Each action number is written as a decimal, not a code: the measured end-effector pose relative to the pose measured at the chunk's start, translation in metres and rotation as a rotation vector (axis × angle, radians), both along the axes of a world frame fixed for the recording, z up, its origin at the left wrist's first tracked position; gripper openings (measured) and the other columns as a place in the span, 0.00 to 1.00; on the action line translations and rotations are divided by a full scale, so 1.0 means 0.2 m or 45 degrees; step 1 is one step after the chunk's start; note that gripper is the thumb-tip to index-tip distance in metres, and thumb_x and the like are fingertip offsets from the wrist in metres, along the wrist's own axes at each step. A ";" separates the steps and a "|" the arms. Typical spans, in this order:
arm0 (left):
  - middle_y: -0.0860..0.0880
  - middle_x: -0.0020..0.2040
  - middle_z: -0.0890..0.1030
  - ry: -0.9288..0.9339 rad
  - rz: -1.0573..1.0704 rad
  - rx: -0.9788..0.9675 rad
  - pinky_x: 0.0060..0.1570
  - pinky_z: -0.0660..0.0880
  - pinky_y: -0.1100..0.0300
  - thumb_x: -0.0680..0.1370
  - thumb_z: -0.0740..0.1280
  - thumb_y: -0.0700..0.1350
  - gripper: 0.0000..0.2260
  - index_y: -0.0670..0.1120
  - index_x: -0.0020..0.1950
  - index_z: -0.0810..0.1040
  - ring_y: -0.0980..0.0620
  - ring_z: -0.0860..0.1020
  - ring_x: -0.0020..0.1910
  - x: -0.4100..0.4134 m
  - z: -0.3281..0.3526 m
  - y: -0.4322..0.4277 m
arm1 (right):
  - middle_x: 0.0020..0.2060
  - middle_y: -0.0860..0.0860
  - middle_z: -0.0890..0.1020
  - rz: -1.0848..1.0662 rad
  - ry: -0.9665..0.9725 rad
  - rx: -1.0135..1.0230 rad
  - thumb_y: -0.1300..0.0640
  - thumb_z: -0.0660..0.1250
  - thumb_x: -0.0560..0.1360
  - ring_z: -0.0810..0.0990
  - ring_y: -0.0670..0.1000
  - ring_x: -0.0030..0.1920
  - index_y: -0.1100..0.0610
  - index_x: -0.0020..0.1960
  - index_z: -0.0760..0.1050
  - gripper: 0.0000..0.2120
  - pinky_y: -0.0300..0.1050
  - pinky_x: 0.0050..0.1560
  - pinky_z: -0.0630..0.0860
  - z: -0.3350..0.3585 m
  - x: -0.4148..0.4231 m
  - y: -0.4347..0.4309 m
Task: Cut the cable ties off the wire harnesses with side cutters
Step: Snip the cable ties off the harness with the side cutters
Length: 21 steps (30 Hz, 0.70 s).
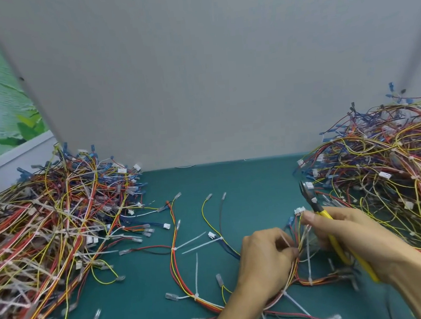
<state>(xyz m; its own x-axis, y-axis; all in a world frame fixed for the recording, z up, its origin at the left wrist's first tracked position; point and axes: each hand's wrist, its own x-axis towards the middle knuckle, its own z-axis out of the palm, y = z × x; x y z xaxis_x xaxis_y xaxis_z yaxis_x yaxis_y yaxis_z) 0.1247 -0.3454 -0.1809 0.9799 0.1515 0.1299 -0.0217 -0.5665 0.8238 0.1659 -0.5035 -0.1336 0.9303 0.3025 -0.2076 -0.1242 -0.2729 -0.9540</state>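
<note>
Side cutters [315, 205] with yellow handles sit in the right hand [348, 234], fingers curled round them, black tips pointing far and touching no wire. Left hand [267, 258] pinches the wire harness [305, 283] lying near and right of centre on the green table [244, 182]. White cable tie [309, 265] stands between the hands. Tangled harness piles lie left [46, 235] and right [394, 170]
</note>
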 end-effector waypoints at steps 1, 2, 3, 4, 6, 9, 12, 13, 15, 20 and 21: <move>0.53 0.38 0.84 0.000 0.002 -0.007 0.35 0.69 0.74 0.70 0.73 0.47 0.03 0.49 0.42 0.83 0.63 0.75 0.32 0.00 0.00 0.00 | 0.30 0.53 0.70 -0.020 -0.035 0.031 0.43 0.74 0.64 0.68 0.49 0.32 0.58 0.35 0.75 0.19 0.42 0.34 0.65 0.01 0.00 0.00; 0.54 0.38 0.84 -0.006 0.006 -0.020 0.36 0.70 0.73 0.71 0.72 0.47 0.03 0.49 0.42 0.82 0.64 0.75 0.32 0.00 0.00 0.00 | 0.31 0.53 0.72 -0.033 -0.065 0.022 0.46 0.77 0.64 0.70 0.49 0.33 0.59 0.39 0.78 0.17 0.43 0.37 0.67 0.02 0.01 0.00; 0.55 0.36 0.83 -0.010 0.010 -0.032 0.37 0.71 0.72 0.71 0.72 0.46 0.02 0.49 0.41 0.82 0.65 0.75 0.32 0.00 0.00 0.00 | 0.33 0.53 0.75 -0.027 -0.100 -0.037 0.49 0.79 0.61 0.72 0.49 0.34 0.58 0.44 0.80 0.18 0.45 0.40 0.69 0.04 0.01 0.01; 0.56 0.33 0.82 -0.011 0.011 -0.043 0.38 0.72 0.71 0.71 0.72 0.45 0.01 0.50 0.40 0.81 0.65 0.76 0.32 0.00 0.00 0.00 | 0.36 0.52 0.78 0.009 -0.132 -0.135 0.50 0.77 0.58 0.75 0.49 0.37 0.55 0.48 0.80 0.20 0.45 0.42 0.71 0.05 0.00 0.00; 0.59 0.29 0.78 0.003 0.012 -0.049 0.38 0.74 0.69 0.71 0.71 0.43 0.06 0.53 0.38 0.77 0.65 0.76 0.31 0.01 -0.01 0.01 | 0.36 0.51 0.75 0.146 -0.160 -0.293 0.51 0.69 0.56 0.74 0.48 0.36 0.53 0.50 0.76 0.22 0.43 0.39 0.70 0.07 -0.02 0.00; 0.58 0.28 0.77 0.029 0.011 0.002 0.38 0.75 0.66 0.71 0.70 0.42 0.10 0.55 0.36 0.73 0.63 0.75 0.31 0.02 -0.02 0.01 | 0.32 0.50 0.70 0.305 -0.207 -0.439 0.53 0.68 0.59 0.69 0.47 0.30 0.54 0.49 0.72 0.19 0.41 0.31 0.69 0.04 -0.05 -0.01; 0.55 0.29 0.78 0.028 0.014 0.079 0.39 0.75 0.63 0.70 0.70 0.43 0.10 0.55 0.35 0.71 0.59 0.76 0.32 0.03 -0.03 0.00 | 0.33 0.49 0.75 0.249 -0.434 -0.671 0.55 0.70 0.67 0.72 0.44 0.32 0.48 0.47 0.72 0.10 0.38 0.34 0.69 -0.04 -0.05 -0.02; 0.55 0.29 0.78 0.026 0.014 0.099 0.39 0.76 0.62 0.69 0.69 0.43 0.10 0.55 0.35 0.71 0.58 0.76 0.32 0.03 -0.03 0.00 | 0.33 0.49 0.75 0.216 -0.516 -0.737 0.54 0.70 0.69 0.70 0.44 0.31 0.50 0.42 0.71 0.07 0.38 0.33 0.67 -0.06 -0.05 -0.02; 0.55 0.29 0.78 0.024 0.006 0.111 0.39 0.76 0.59 0.69 0.70 0.43 0.09 0.54 0.35 0.72 0.56 0.77 0.33 0.03 -0.03 -0.01 | 0.30 0.50 0.73 0.171 -0.602 -0.771 0.53 0.69 0.70 0.68 0.45 0.31 0.53 0.37 0.68 0.10 0.40 0.33 0.66 -0.08 -0.05 -0.01; 0.54 0.35 0.82 0.025 0.014 0.138 0.40 0.77 0.55 0.68 0.69 0.46 0.06 0.51 0.40 0.73 0.51 0.79 0.39 0.02 -0.03 -0.03 | 0.31 0.51 0.76 0.145 -0.644 -0.803 0.52 0.68 0.71 0.70 0.47 0.33 0.54 0.38 0.70 0.09 0.43 0.36 0.69 -0.08 -0.08 0.00; 0.53 0.35 0.82 0.027 0.011 0.124 0.41 0.77 0.55 0.67 0.69 0.46 0.06 0.51 0.40 0.73 0.51 0.79 0.39 0.02 -0.03 -0.03 | 0.31 0.52 0.76 0.129 -0.659 -0.837 0.53 0.67 0.70 0.71 0.49 0.34 0.54 0.38 0.70 0.07 0.46 0.38 0.70 -0.07 -0.08 0.01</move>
<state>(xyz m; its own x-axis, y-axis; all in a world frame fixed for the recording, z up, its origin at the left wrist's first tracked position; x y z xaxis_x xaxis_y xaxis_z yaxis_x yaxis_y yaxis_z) 0.1278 -0.3512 -0.1876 0.9813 0.1477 0.1236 0.0006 -0.6440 0.7650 0.1492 -0.5019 -0.1481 0.9314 0.3564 0.0744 0.3402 -0.7791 -0.5266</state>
